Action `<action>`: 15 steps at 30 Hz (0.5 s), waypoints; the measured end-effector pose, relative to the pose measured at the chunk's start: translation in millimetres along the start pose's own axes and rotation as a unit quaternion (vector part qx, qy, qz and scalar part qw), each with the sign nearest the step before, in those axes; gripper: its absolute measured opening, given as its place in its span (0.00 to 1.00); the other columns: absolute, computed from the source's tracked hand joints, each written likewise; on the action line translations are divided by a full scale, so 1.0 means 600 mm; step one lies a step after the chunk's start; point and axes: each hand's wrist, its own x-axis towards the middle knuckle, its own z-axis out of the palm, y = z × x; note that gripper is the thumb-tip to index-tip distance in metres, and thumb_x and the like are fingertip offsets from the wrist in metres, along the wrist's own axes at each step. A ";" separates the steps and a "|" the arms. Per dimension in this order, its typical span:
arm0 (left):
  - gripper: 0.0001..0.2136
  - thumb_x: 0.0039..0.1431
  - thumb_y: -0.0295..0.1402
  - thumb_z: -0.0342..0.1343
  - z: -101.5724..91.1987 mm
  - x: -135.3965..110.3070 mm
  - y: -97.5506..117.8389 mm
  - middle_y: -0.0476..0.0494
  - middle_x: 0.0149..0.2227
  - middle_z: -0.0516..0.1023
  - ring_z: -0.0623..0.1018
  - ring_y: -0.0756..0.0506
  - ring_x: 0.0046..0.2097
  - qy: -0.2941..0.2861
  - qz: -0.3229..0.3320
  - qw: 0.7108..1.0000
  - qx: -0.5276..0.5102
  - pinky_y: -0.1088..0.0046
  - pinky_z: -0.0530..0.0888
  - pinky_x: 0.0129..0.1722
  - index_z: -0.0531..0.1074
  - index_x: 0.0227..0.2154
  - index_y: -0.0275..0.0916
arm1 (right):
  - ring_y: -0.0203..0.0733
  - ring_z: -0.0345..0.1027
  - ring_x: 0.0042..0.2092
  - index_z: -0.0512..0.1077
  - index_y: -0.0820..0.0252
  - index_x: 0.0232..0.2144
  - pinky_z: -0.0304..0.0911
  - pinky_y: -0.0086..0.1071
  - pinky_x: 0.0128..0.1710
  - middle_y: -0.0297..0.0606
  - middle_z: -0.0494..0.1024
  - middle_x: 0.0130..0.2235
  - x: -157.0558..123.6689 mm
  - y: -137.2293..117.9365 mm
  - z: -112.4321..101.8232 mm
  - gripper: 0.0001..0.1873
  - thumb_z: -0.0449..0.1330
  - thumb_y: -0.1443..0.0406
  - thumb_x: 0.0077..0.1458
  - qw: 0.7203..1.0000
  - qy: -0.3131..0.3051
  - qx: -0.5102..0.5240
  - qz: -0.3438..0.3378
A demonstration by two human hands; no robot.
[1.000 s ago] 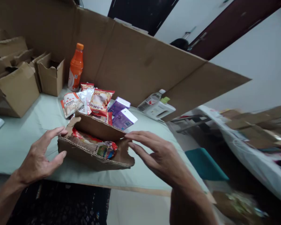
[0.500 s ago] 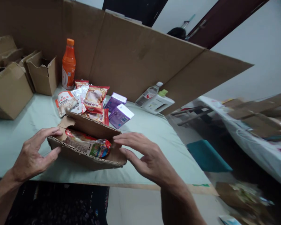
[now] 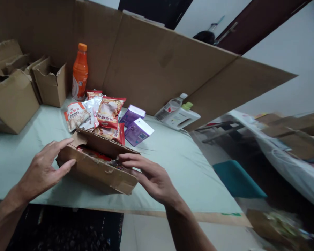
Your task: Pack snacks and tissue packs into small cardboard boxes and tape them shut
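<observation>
The cardboard box point(image 3: 96, 170) was flanked at its ends by the left hand point(image 3: 42, 172) and right hand point(image 3: 154, 179), thumbs and fingers parted.

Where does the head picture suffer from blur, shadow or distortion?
Head view: teal seat and floor clutter at right look smeared; head view: the packet inside the box sits in shade; head view: the cardboard screen seems stretched rightward, while the bottle stays fairly crisp.

The carton point(image 3: 99, 175) hides much of the red packet point(image 3: 96, 153) lying inside it.
</observation>
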 end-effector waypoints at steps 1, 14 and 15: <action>0.21 0.71 0.36 0.57 0.002 0.004 0.000 0.43 0.56 0.78 0.80 0.42 0.54 -0.001 0.001 1.000 0.006 0.65 0.78 0.56 0.65 0.64 0.46 | 0.46 0.78 0.56 0.80 0.48 0.50 0.76 0.45 0.55 0.41 0.83 0.55 -0.002 -0.008 -0.001 0.14 0.59 0.68 0.68 0.999 0.046 -0.025 -0.005; 0.15 0.71 0.28 0.49 0.030 0.009 -0.020 0.36 0.61 0.75 0.68 0.35 0.69 -0.062 0.063 0.996 0.001 0.52 0.73 0.65 0.76 0.53 0.40 | 0.65 0.57 0.71 0.60 0.57 0.71 0.58 0.65 0.66 0.55 0.68 0.68 -0.016 -0.002 0.028 0.43 0.58 0.41 0.64 0.949 -0.146 -0.273 -0.063; 0.15 0.71 0.29 0.49 0.029 0.011 -0.022 0.36 0.61 0.76 0.69 0.35 0.68 -0.061 0.060 0.996 -0.001 0.52 0.74 0.64 0.77 0.53 0.39 | 0.67 0.53 0.72 0.60 0.56 0.71 0.55 0.66 0.67 0.55 0.65 0.70 -0.009 -0.004 0.027 0.47 0.60 0.38 0.60 0.944 -0.165 -0.279 -0.055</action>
